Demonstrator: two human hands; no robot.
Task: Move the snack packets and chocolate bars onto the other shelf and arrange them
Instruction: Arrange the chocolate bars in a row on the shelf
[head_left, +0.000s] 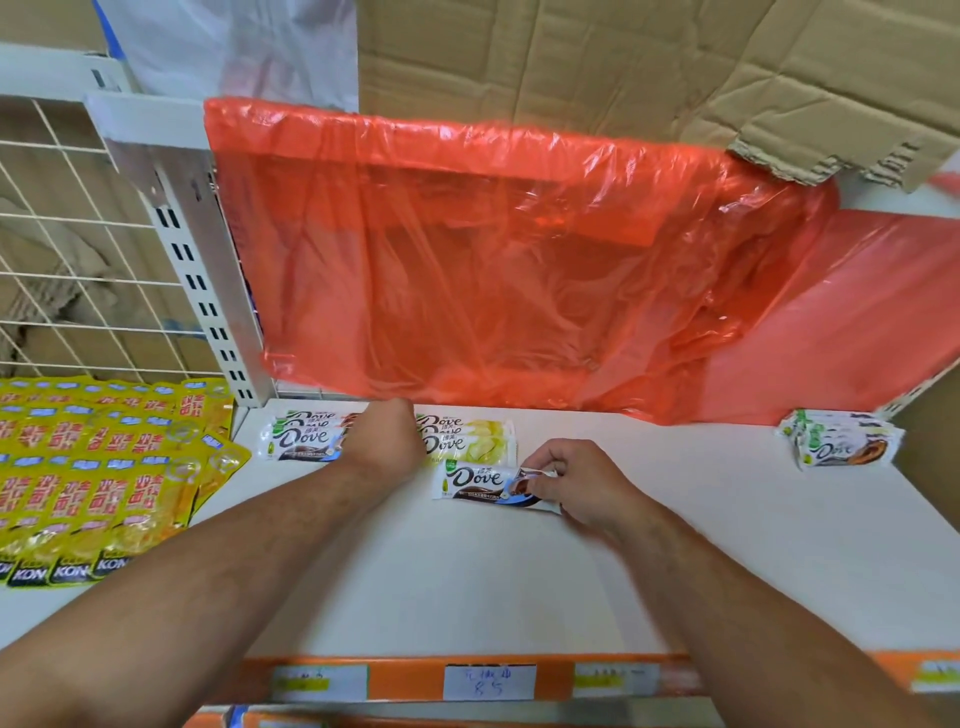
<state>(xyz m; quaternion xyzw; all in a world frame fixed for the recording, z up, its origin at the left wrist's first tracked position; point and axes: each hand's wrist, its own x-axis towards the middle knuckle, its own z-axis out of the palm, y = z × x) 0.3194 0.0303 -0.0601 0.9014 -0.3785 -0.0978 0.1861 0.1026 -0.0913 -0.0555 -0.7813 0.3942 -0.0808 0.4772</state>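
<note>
On the white shelf (467, 582) lie Dove chocolate bars. A small stack of dark-and-white bars (301, 441) sits at the back left, and yellow-wrapped bars (478, 439) lie beside it. My left hand (387, 436) rests between these two groups, fingers curled down and hidden; what it holds cannot be seen. My right hand (571, 478) pinches the right end of a single dark Dove bar (478, 480) lying flat in front of the yellow ones. Another stack of Dove bars (841, 441) lies at the far right. Yellow snack packets (104, 467) cover the neighbouring shelf on the left.
An orange plastic sheet (519, 260) hangs over the back of the shelf, with flattened cardboard (675, 78) above it. A white slotted upright (202, 270) and wire grid (62, 234) divide the two shelves. Price labels (488, 680) line the orange front edge.
</note>
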